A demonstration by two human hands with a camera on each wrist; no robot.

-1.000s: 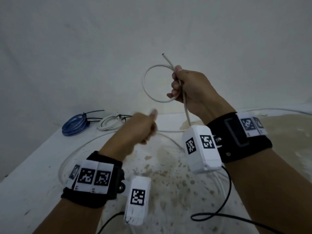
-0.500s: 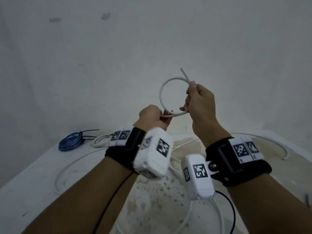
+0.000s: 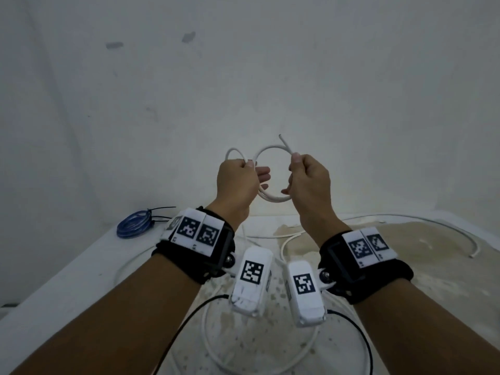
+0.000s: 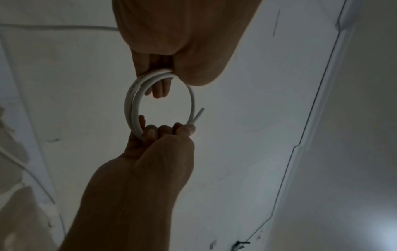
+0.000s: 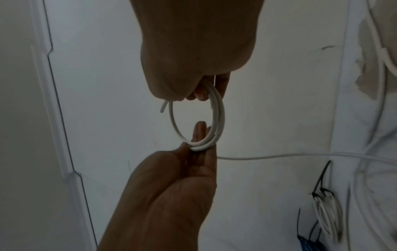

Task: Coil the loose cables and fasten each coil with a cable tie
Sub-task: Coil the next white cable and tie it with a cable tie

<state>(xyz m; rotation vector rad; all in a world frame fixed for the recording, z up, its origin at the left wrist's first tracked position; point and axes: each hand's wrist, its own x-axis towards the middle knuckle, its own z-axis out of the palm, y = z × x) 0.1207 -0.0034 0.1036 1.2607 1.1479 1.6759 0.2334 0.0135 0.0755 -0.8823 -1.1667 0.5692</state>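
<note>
A white cable (image 3: 271, 149) is wound into a small coil of about two turns, held up in front of the wall. My left hand (image 3: 250, 169) pinches the coil's left side, with one more small loop (image 3: 233, 152) standing above its knuckles. My right hand (image 3: 293, 169) grips the right side, and the cut end (image 3: 284, 140) sticks up past its thumb. In the left wrist view the coil (image 4: 131, 105) hangs between both hands. In the right wrist view the coil (image 5: 219, 117) shows doubled strands, and the rest of the cable (image 5: 279, 155) trails off to the right.
A blue coil (image 3: 134, 226) fastened with a black tie lies at the table's back left. A tied white coil (image 5: 326, 212) lies beside it. Loose white cable (image 3: 405, 219) curves over the stained white table (image 3: 67, 280) below my wrists. A bare wall stands close behind.
My left hand rose from the table with a length of cable and laid it onto the loop that my right hand held. The coil went from one turn to about two.
</note>
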